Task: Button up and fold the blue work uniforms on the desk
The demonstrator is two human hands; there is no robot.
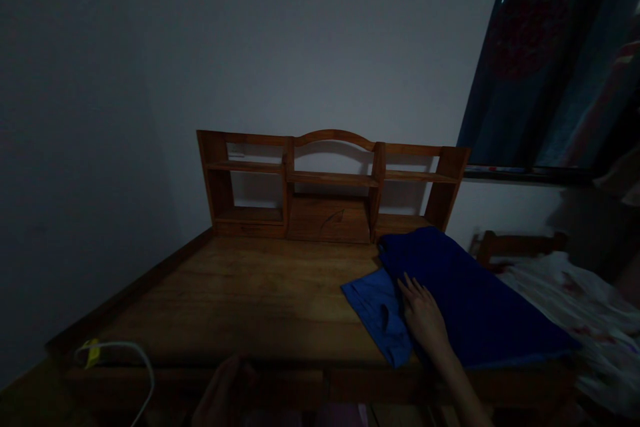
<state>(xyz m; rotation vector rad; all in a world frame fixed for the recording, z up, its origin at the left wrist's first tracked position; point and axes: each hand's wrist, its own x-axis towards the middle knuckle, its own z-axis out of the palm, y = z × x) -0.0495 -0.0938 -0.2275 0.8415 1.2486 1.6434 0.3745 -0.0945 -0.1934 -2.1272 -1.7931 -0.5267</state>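
In the head view, as I watch from a distance, a person's bare right hand (424, 313) lies at the left edge of a deep-blue folded cloth (470, 300), right of centre in the frame, its fingers extended and slightly parted, pinching nothing I can make out. The cloth spreads rightward from that hand, its long axis slanting from the brown wooden shelf unit (333, 179) toward the lower right. A smaller, lighter-blue piece of fabric (370, 307) lies just left of the hand on the brown wooden desk (250, 307). The right hand is clearly the nearer; the left hand (220, 387), blurred at the bottom of the frame, is well apart from both fabrics, and I cannot tell how its fingers are set.
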